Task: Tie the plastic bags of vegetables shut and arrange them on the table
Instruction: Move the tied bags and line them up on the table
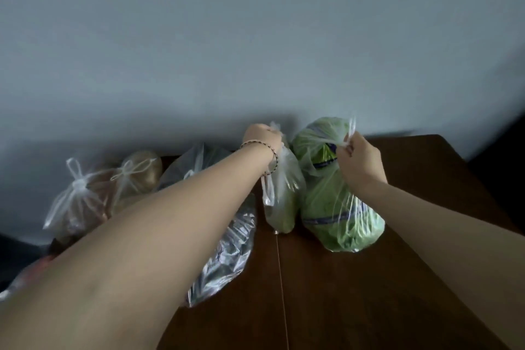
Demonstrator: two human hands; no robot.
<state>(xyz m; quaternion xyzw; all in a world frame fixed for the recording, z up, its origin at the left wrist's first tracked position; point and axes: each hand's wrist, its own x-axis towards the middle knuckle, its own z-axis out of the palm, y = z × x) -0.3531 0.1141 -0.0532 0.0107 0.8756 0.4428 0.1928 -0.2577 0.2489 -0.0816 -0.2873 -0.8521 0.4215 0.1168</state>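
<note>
My left hand (262, 138) grips the top of a small clear bag of green vegetables (279, 207) that stands on the dark wooden table (355, 293). My right hand (359, 160) pinches the twisted handles of a larger clear bag of leafy greens (341, 219) just to its right; that bag touches the small one. Left of my left arm lies a long clear bag with dark contents (227, 253). Two tied bags of brown vegetables (85, 196) sit at the far left, knots on top.
A plain grey wall (255, 37) rises right behind the bags. The table's right edge (483, 179) runs diagonally at the right. A reddish bag (28, 273) shows at the lower left, partly hidden by my left arm. A seam (281, 278) runs down the tabletop.
</note>
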